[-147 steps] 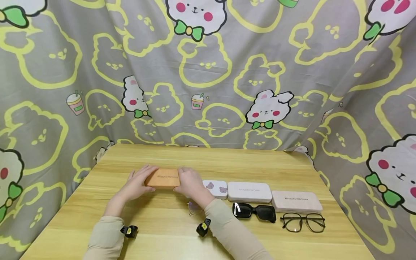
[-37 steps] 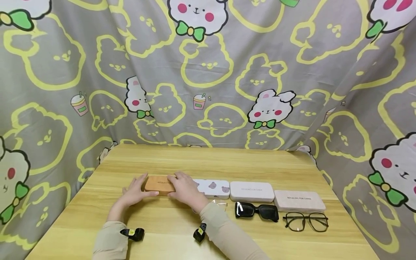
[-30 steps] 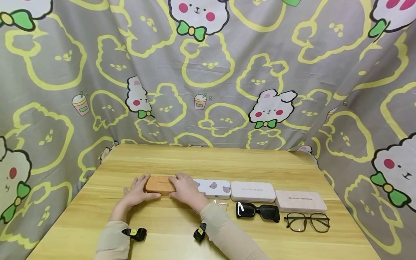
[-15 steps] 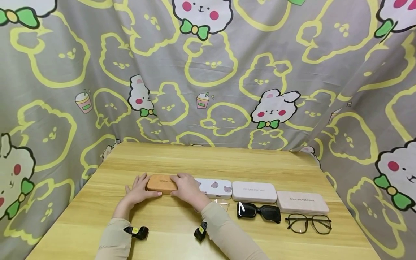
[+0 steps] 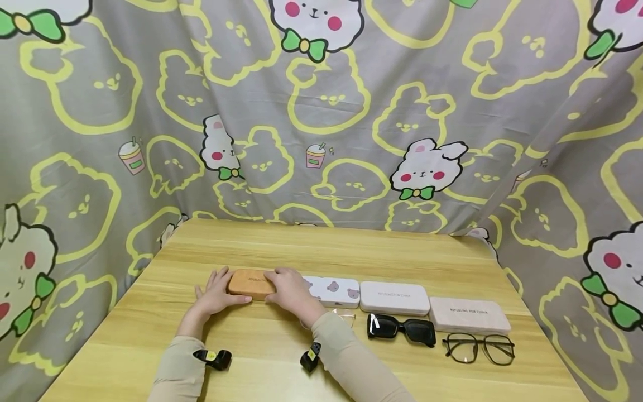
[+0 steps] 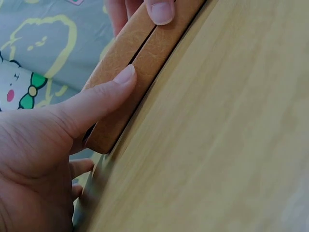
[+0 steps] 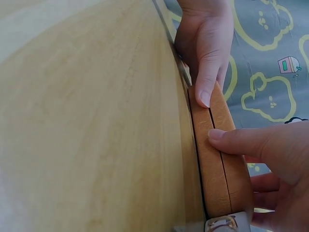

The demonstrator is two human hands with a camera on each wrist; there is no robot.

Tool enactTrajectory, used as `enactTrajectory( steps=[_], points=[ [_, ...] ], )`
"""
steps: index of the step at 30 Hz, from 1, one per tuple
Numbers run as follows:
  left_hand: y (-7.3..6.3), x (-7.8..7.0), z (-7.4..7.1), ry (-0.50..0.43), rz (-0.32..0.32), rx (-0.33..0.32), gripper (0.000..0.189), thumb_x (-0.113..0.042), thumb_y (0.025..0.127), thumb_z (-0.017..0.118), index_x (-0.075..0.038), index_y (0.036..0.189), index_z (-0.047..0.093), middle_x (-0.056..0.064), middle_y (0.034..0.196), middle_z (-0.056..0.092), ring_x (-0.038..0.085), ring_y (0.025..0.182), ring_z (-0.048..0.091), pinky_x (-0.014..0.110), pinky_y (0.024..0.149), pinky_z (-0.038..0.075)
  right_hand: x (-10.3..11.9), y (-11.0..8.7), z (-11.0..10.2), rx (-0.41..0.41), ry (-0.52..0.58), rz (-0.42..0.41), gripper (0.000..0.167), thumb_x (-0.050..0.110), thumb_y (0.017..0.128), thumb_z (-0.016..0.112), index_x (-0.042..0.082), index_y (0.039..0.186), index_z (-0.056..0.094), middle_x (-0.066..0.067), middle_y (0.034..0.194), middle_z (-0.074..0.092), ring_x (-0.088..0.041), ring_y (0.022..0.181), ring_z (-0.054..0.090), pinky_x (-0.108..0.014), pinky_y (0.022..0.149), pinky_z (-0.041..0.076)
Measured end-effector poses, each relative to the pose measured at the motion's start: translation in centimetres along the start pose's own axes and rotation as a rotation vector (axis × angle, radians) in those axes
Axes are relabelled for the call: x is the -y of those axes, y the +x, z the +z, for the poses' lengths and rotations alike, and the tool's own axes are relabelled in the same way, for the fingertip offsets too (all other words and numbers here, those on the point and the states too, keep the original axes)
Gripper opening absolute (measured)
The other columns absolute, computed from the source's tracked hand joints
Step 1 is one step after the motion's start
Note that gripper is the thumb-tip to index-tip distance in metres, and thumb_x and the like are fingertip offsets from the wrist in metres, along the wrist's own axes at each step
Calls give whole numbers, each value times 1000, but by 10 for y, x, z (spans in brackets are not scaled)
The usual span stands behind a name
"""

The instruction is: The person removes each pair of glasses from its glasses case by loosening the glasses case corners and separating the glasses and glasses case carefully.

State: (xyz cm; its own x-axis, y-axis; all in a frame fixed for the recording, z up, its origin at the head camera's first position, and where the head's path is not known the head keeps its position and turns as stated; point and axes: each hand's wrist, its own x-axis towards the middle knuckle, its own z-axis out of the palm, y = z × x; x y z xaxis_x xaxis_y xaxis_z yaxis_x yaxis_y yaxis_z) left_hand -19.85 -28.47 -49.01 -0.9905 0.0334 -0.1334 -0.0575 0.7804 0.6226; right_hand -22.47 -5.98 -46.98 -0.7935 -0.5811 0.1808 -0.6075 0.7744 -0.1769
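Observation:
An orange glasses case lies closed on the wooden table, at the left end of a row of cases. My left hand holds its left end, the thumb laid along the front seam in the left wrist view. The fingers of that hand reach round the end towards the table. On the case's right part my right hand grips with the thumb on the front seam and the fingers behind. Just right of it sits a white case with bear prints, its left part covered by my right hand.
Farther right stand a plain white case and a pale pink case. Before them lie black sunglasses and black-framed eyeglasses. Thin-framed glasses are partly hidden by my right forearm. A patterned curtain hangs behind the table.
About five seconds ago both hands held the orange case raised and tilted; it has come down flat onto the table beside the bear-print case. Over the last second the hands have hardly moved.

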Motion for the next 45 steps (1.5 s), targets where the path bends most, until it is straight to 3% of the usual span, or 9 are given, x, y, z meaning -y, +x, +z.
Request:
enactTrajectory(
  steps=[6, 18, 28, 38, 45],
  points=[
    [0, -1, 1, 23, -14, -11, 109, -57, 71, 79, -2, 150, 30, 28, 159, 11, 52, 145, -7, 80, 102, -13, 0, 1, -5, 24, -8, -10, 62, 42, 79, 78, 20, 134, 60, -9, 130, 65, -27, 117, 62, -35, 101, 50],
    [2, 0, 2, 36, -27, -18, 110, -56, 70, 80, -1, 150, 29, 27, 159, 12, 52, 146, -6, 79, 103, -14, -4, 6, -13, 100, -53, -119, 58, 42, 87, 70, 14, 136, 57, -10, 127, 66, -25, 114, 64, -32, 98, 52],
    [2, 1, 3, 41, -35, -13, 113, -59, 69, 80, 0, 151, 29, 26, 160, 12, 51, 146, -5, 79, 103, -14, -6, 7, -19, 120, -120, -210, 47, 43, 91, 65, 12, 126, 59, -5, 102, 69, -17, 90, 66, -29, 80, 54],
    [0, -3, 0, 24, -31, -28, 109, -55, 69, 81, -1, 150, 32, 27, 159, 13, 52, 146, -5, 79, 103, -14, -5, 3, -17, 92, -212, -235, 42, 42, 98, 54, 11, 127, 56, -5, 107, 66, -18, 104, 64, -29, 94, 52],
    [0, -2, 2, -2, -25, -33, 105, -53, 68, 83, -4, 148, 36, 26, 159, 14, 51, 146, -5, 79, 103, -15, -8, 3, -15, 81, -193, -255, 40, 38, 101, 49, 10, 128, 55, -5, 107, 64, -18, 104, 63, -28, 94, 52]
  ],
)
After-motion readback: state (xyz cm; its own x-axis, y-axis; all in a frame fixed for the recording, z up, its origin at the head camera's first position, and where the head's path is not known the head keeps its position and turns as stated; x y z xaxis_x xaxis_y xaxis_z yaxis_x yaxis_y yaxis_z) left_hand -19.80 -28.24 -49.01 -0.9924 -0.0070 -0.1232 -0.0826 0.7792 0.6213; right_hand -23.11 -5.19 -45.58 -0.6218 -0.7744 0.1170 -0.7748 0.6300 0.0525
